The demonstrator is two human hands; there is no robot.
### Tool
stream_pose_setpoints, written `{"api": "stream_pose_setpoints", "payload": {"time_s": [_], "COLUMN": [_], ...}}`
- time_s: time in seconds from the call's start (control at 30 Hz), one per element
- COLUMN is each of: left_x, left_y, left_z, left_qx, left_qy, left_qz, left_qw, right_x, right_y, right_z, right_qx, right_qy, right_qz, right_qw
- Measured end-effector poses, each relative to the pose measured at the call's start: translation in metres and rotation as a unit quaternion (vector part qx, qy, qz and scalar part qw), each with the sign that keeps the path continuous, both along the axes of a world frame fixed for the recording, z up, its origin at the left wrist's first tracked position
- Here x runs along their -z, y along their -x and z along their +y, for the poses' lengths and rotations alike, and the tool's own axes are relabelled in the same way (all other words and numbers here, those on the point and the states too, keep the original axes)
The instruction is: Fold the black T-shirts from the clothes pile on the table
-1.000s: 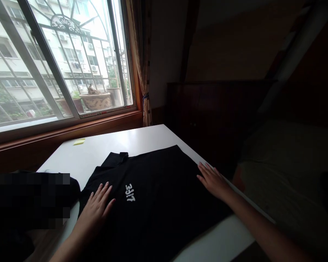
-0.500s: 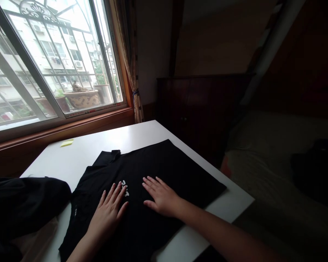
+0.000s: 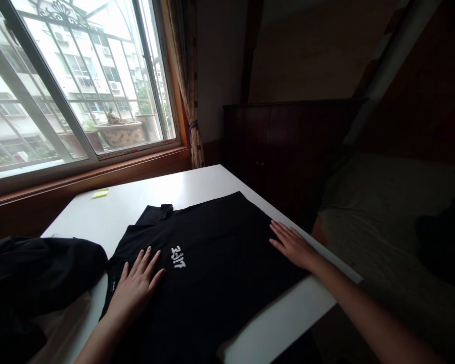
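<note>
A black T-shirt (image 3: 212, 242) with a small white print on its front lies spread over the white table (image 3: 189, 184). Its collar is toward the left and its hem toward the right. My left hand (image 3: 139, 283) rests flat on the shirt's chest near the collar, fingers spread, just left of the print. Near the hem, my right hand (image 3: 293, 246) lies flat on the cloth with its fingers stretched out. One short sleeve sticks out at the far side; the near side of the shirt is partly hidden by my left arm and shadow.
A heap of dark clothing (image 3: 41, 283) sits at the table's left. Yellow sticky notes (image 3: 100, 193) lie near the back edge. Behind are a barred window (image 3: 79, 81), a tied curtain (image 3: 194, 136) and a dark cabinet (image 3: 284, 141). A bed (image 3: 375, 217) is at the right.
My right hand has slid right across the shirt, from beside the print to near the hem. My left hand has shifted slightly left, uncovering the print. The view has turned a little left.
</note>
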State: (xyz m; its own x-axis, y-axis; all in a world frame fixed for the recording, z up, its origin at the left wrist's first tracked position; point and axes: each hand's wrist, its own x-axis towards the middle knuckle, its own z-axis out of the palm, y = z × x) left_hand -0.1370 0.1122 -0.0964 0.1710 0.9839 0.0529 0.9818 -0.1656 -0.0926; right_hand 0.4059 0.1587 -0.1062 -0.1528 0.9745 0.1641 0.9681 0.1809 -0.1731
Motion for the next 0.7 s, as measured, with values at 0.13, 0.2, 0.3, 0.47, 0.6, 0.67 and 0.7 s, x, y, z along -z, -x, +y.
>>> {"api": "stream_pose_setpoints", "payload": {"time_s": [0.13,0.2,0.3,0.47,0.6,0.67,0.7], "left_x": [0.002,0.002,-0.002,-0.001,0.013,0.017,0.018], "left_y": [0.010,0.010,0.006,-0.005,-0.008,-0.007,-0.006], "left_z": [0.002,0.002,0.004,0.006,0.003,0.001,0.000], "left_qx": [-0.035,-0.041,-0.011,0.094,0.102,0.104,0.103], "left_qy": [0.000,-0.022,-0.081,-0.103,-0.080,-0.091,-0.096], "left_qz": [0.020,0.030,0.028,-0.022,-0.040,-0.042,-0.042], "left_qw": [0.999,0.998,0.996,0.990,0.991,0.990,0.989], "right_x": [0.001,-0.004,-0.018,-0.047,-0.050,-0.045,-0.041], "right_y": [0.003,0.011,0.041,0.147,0.245,0.278,0.288], "right_z": [0.002,0.003,0.004,0.002,-0.006,-0.008,-0.007], "right_qx": [0.019,0.037,0.018,-0.151,-0.307,-0.360,-0.376], "right_qy": [0.006,0.012,0.011,0.021,0.032,0.036,0.038], "right_qz": [-0.011,-0.015,-0.021,0.007,0.029,0.039,0.042], "right_qw": [1.000,0.999,1.000,0.988,0.951,0.931,0.925]}}
